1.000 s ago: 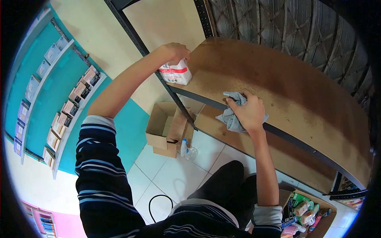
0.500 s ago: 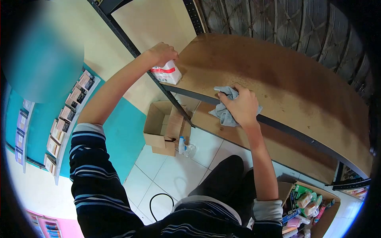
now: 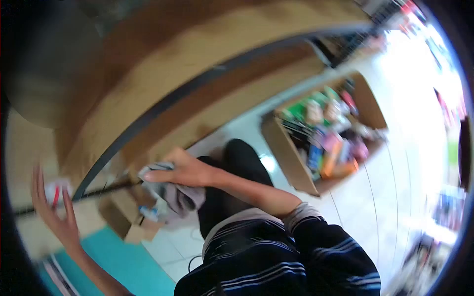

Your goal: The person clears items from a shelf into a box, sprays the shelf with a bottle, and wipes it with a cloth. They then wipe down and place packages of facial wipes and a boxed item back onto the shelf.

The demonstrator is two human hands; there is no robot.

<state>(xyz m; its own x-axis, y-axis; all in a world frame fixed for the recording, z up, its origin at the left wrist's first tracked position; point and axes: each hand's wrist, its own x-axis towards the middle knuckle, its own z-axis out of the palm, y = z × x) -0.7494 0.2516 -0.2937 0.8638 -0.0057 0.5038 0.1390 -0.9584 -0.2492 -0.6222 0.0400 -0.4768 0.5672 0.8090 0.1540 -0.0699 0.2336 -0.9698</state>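
My right hand (image 3: 190,170) grips a grey cloth (image 3: 180,200), which hangs down in front of my dark trousers, a little below the shelf edge. At the far left, my left hand (image 3: 57,219) has its fingers stretched and spread. Just behind those fingers stands a white packet with a red band (image 3: 58,191), on the end of the brown shelf board (image 3: 143,74). Motion blur hides whether the left fingers touch the packet.
A dark metal rail (image 3: 163,101) edges the shelf. On the tiled floor stands a large cardboard box (image 3: 291,165) full of mixed bottles and packages. A smaller open carton (image 3: 121,217) sits at the left, with a spray bottle (image 3: 149,213) beside it.
The view has swung to the right, bringing the full box toward the middle. My left fingers have opened off the packet's top. The cloth in my right hand has come away from the shelf edge.
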